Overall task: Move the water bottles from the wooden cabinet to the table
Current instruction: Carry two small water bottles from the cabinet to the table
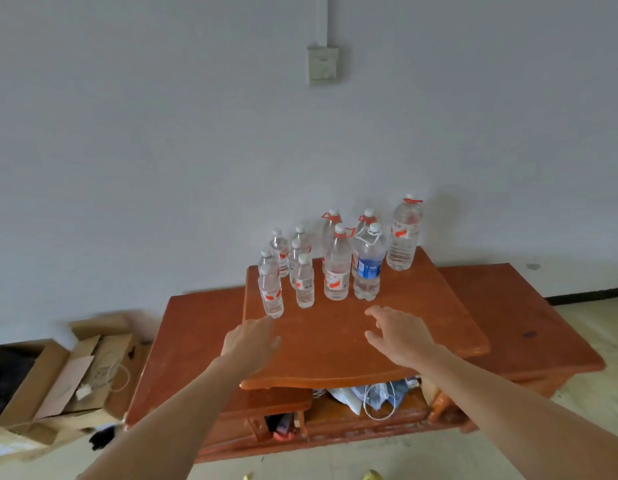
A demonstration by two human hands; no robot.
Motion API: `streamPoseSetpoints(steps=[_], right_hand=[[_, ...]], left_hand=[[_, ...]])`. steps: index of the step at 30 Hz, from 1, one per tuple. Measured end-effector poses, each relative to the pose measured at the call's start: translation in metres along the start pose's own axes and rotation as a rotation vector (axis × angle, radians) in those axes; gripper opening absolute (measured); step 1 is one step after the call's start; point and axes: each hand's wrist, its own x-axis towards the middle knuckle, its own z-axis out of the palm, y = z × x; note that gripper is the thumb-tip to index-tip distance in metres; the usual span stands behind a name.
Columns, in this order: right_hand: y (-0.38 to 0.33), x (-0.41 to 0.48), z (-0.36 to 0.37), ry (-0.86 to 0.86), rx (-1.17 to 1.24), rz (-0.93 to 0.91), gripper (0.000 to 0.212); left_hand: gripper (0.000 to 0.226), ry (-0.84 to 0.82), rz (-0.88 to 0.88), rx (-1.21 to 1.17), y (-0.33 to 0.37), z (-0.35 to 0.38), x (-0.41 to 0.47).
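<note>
Head view: left hand point(251, 339) and right hand point(399, 332) are held open, empty, near crowded water bottles point(336, 268); neighbours could be toppled by a careless reach.

Soft, even daylight fills the room, moderately bright, with no hard light source in sight. The water bottles point(335, 258) throw faint, diffuse shadows on the wall point(162, 150) behind them, clearest to the right of the tallest one near the back right corner of the wooden cabinet point(335, 341). The cabinet's glossy raised top carries a dull sheen along its front edge but no harsh glare. The picture is soft overall, with compression smear. Motion blur smudges the cardboard boxes point(68, 375) at the left and both hands' fingertips. Wide-angle distortion bends the cabinet's edges and stretches the forearms toward the bottom corners.
</note>
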Motion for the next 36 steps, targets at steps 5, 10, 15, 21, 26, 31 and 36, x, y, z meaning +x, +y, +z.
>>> streamPoseSetpoints(steps=[5, 10, 15, 21, 26, 31, 36], right_hand=[[0.020, 0.105, 0.018, -0.062, 0.060, -0.075, 0.050], [0.027, 0.207, 0.031, -0.136, 0.039, -0.178, 0.047], [0.000, 0.277, 0.049, -0.212, 0.016, -0.255, 0.049], [-0.029, 0.336, 0.077, -0.166, -0.054, -0.242, 0.049], [-0.044, 0.367, 0.107, -0.203, -0.143, -0.214, 0.052], [-0.030, 0.368, 0.135, -0.206, -0.205, -0.163, 0.046], [-0.021, 0.364, 0.145, -0.174, -0.228, -0.135, 0.044]], left_hand=[[0.019, 0.011, -0.102, -0.029, -0.005, 0.007, 0.087], [0.021, 0.011, -0.234, -0.026, -0.013, 0.005, 0.153], [0.024, 0.022, -0.334, -0.076, -0.033, 0.009, 0.191], [0.032, 0.033, -0.320, -0.099, -0.059, 0.015, 0.251], [0.040, -0.021, -0.146, -0.056, -0.071, 0.038, 0.298], [0.038, -0.094, -0.034, 0.016, -0.081, 0.074, 0.316], [0.039, -0.078, -0.032, 0.056, -0.093, 0.079, 0.326]])
